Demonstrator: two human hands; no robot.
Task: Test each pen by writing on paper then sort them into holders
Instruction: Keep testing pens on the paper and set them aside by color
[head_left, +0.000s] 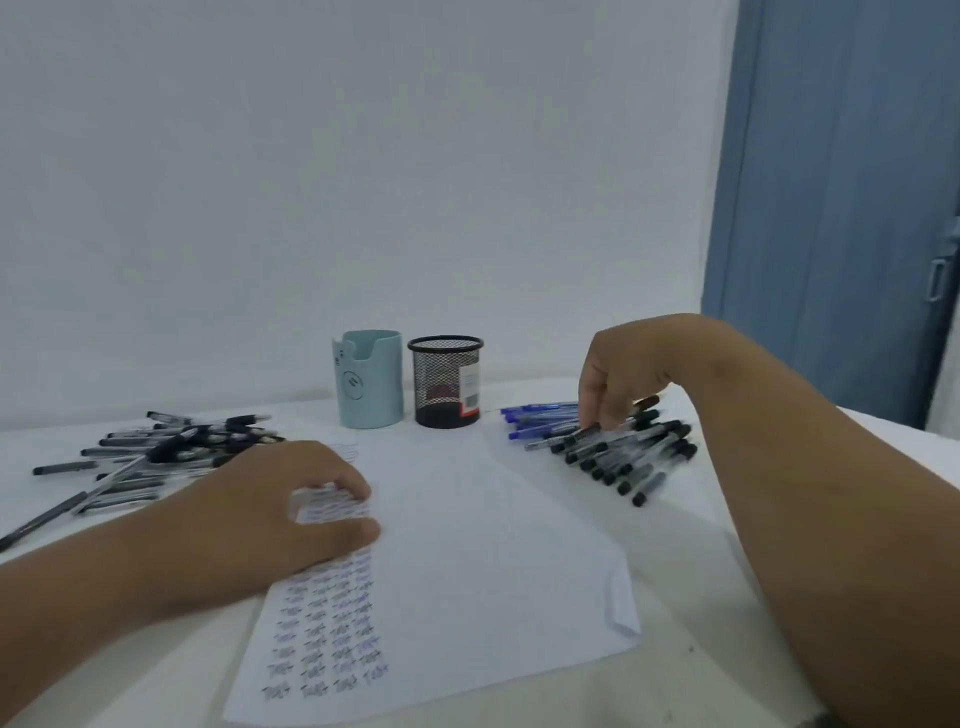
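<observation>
Hands: left (291, 499) pressing paper (467, 545); right (618, 374) touching pens (618, 452).

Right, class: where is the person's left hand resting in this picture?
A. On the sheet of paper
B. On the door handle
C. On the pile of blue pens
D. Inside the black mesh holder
A: the left hand lies on the paper, over the rows of written test words.

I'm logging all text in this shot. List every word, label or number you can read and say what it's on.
"Test": handwritten again and again in rows on the paper, in black and blue ink.
Label on the mesh holder: barcode and print, too small to read.
Round mark on the teal holder: a symbol, not legible.
Pens: print too blurred.
</observation>
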